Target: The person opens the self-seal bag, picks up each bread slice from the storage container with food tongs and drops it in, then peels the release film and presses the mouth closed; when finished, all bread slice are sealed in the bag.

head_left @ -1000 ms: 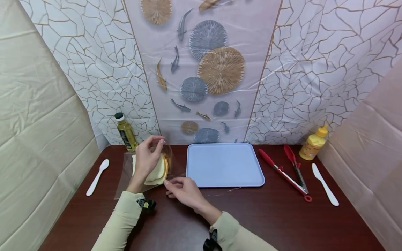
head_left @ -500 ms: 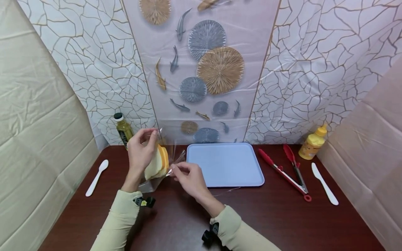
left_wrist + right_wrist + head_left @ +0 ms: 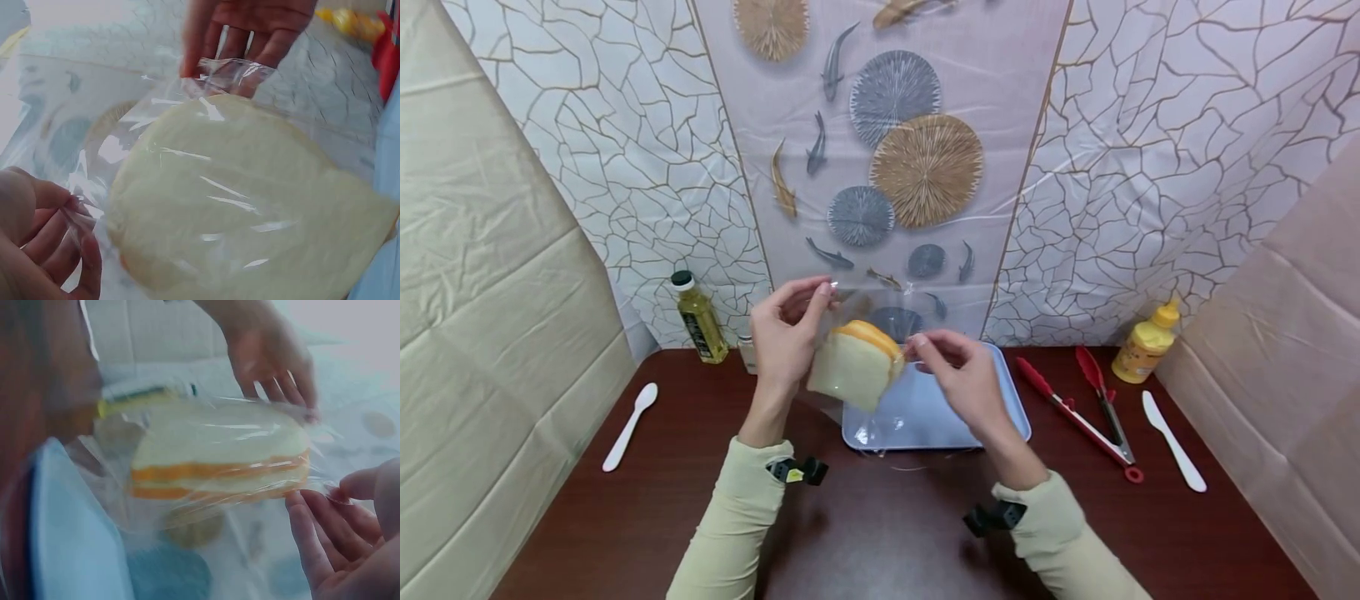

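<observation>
Slices of white bread (image 3: 853, 371) with orange-brown crusts sit inside a clear plastic bag (image 3: 134, 128), held up above the left part of a light blue tray (image 3: 925, 417). My left hand (image 3: 786, 337) pinches the bag's upper left edge between thumb and fingers. On the other side, my right hand (image 3: 958, 375) pinches the plastic beside the crust. In the right wrist view the bread (image 3: 219, 444) shows two slices stacked together, crust edges facing the camera. Both hands (image 3: 50, 240) grip only the film, apart from the bread's face in the left wrist view.
A white spoon (image 3: 630, 427) and an oil bottle (image 3: 700, 321) with a dark cap are at the left. A small jar (image 3: 747, 354) is partly behind my left hand. Red-tipped tongs (image 3: 1093, 421), a white knife (image 3: 1175, 442) and a yellow squeeze bottle (image 3: 1146, 343) lie or stand right.
The bagged bread has risen off the table and moved right, over the tray. Both hands have travelled up and right with it, and the small jar has come into sight.
</observation>
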